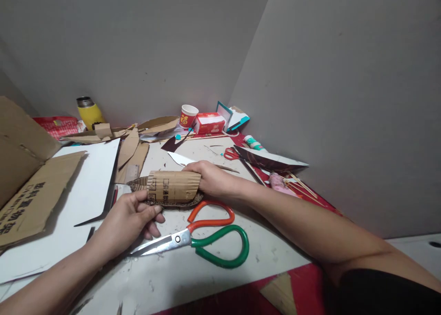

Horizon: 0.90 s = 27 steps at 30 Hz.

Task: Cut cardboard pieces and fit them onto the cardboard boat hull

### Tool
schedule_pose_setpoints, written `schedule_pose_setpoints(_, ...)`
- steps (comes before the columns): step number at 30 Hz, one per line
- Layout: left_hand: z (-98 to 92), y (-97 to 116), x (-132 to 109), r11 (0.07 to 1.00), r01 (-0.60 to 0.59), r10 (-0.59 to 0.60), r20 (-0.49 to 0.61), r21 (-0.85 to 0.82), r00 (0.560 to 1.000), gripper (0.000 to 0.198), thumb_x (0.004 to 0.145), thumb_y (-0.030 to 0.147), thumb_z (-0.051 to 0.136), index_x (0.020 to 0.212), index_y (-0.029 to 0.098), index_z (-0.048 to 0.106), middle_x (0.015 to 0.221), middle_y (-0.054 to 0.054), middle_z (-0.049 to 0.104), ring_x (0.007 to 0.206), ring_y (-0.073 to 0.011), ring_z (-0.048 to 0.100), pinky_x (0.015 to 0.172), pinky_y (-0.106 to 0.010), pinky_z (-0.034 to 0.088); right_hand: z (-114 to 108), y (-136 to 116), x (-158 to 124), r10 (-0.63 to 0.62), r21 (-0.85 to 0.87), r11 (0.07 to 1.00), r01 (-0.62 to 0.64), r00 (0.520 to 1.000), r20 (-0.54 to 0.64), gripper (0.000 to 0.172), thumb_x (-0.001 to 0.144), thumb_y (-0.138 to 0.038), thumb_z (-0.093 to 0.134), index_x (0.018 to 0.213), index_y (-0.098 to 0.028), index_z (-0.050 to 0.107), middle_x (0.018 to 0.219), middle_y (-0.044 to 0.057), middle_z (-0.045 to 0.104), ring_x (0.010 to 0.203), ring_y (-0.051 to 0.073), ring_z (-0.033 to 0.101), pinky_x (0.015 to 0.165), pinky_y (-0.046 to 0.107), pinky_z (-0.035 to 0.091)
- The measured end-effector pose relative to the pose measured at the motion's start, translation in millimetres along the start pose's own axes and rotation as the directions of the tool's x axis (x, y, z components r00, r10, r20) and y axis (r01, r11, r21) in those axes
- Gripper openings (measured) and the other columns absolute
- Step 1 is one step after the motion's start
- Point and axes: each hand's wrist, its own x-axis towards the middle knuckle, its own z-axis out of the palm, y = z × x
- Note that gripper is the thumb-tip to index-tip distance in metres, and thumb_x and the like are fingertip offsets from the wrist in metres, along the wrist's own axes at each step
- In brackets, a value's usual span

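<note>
Got grey walls [120,53] behind and off to the right. Under those, a scuffed white board [165,278] covered in scraps, on a red surface [306,287] showing at the near edge. Over on the left, a brown carton [20,140] with black print on the near flap, partly covering a white sheet [93,177].

Next size down: big scissors [182,238] flat on the board, blades pointing left, one handle orange, one green. Then the left hand [127,218], just beyond the blades, pinching the left part of a curved card piece [175,186] between thumb and forefinger, other fingers loosely bent underneath. Also the right hand [213,179], clasping the right end, thumb side up; can't tell the spacing of those fingers, mostly hidden behind the card. Card piece itself: beyond the scissors, between both hands, lengthwise from left to right, ragged corrugated edges, black print on top.

Along the back, smaller stuff: a yellow bottle [90,115] leaning a bit, a red and white tissue box [209,123], a red and white cup [189,116] just beside it. Smallest worth mentioning: red scissors [231,154] toward the right.
</note>
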Motion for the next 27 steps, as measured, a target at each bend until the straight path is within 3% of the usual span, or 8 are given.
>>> schedule_pose_setpoints(7, -2.8, -1, -5, 0.999, 0.021, -0.020, 0.024, -0.026, 1.000, 0.027, 0.077, 0.034, 0.067, 0.092, 0.014, 0.057, 0.069, -0.003, 0.070, 0.047, -0.0095, 0.062, 0.043, -0.018, 0.046, 4, -4, -3, 0.014, 0.065, 0.998, -0.015, 1.000, 0.019, 0.030, 0.069, 0.004, 0.047, 0.082, -0.012, 0.069, 0.080, 0.003, 0.070, 0.072, 0.015, 0.062, 0.061, 0.022, 0.045)
schedule_pose_setpoints(13, -5.5, 0, -4, 0.998, 0.051, -0.047, 0.070, -0.048, 0.996, 0.027, 0.075, 0.032, 0.070, 0.093, 0.016, 0.058, 0.072, -0.001, 0.070, 0.049, -0.0105, 0.065, 0.043, -0.018, 0.046, 7, -2, -2, -0.032, -0.003, 0.999, 0.032, 0.999, -0.016, 0.028, 0.068, 0.003, 0.047, 0.078, -0.013, 0.068, 0.077, 0.002, 0.069, 0.072, 0.015, 0.061, 0.062, 0.022, 0.044)
schedule_pose_setpoints(19, -3.4, -2, -4, 0.999, 0.025, -0.023, 0.041, -0.047, 0.999, 0.028, 0.071, 0.035, 0.073, 0.086, 0.015, 0.059, 0.069, -0.003, 0.071, 0.048, -0.0112, 0.063, 0.044, -0.020, 0.047, 6, 0, -3, -0.100, -0.054, 0.994, 0.098, 0.995, -0.030, 0.024, 0.069, 0.000, 0.050, 0.080, -0.013, 0.067, 0.080, 0.004, 0.068, 0.074, 0.016, 0.062, 0.066, 0.025, 0.045)
schedule_pose_setpoints(24, 0.7, -8, -10, 0.988, -0.145, 0.147, -0.043, 0.045, 0.988, 0.020, 0.077, 0.035, 0.067, 0.083, 0.016, 0.062, 0.070, -0.004, 0.071, 0.053, -0.0143, 0.065, 0.051, -0.024, 0.050, -2, -9, -10, -0.316, -0.208, 0.934, 0.291, 0.944, -0.097, 0.024, 0.072, -0.005, 0.052, 0.091, -0.013, 0.065, 0.085, 0.008, 0.067, 0.076, 0.018, 0.061, 0.070, 0.029, 0.048)
schedule_pose_setpoints(26, -0.3, -9, -15, 0.931, -0.295, 0.320, -0.095, 0.214, 0.942, 0.013, 0.080, 0.031, 0.063, 0.081, 0.018, 0.065, 0.068, -0.002, 0.069, 0.058, -0.0162, 0.065, 0.055, -0.027, 0.052, -7, -16, -15, -0.462, -0.316, 0.858, 0.406, 0.877, -0.130, 0.023, 0.075, -0.012, 0.054, 0.097, -0.012, 0.063, 0.087, 0.010, 0.065, 0.078, 0.021, 0.060, 0.070, 0.033, 0.049)
schedule_pose_setpoints(27, -1.7, -10, -17, 0.869, -0.373, 0.425, -0.106, 0.324, 0.899, 0.010, 0.082, 0.027, 0.060, 0.080, 0.019, 0.066, 0.068, -0.002, 0.069, 0.061, -0.0168, 0.066, 0.059, -0.027, 0.053, -10, -20, -18, -0.536, -0.372, 0.807, 0.458, 0.832, -0.139, 0.025, 0.077, -0.015, 0.055, 0.101, -0.012, 0.062, 0.089, 0.012, 0.065, 0.080, 0.022, 0.059, 0.071, 0.035, 0.050)
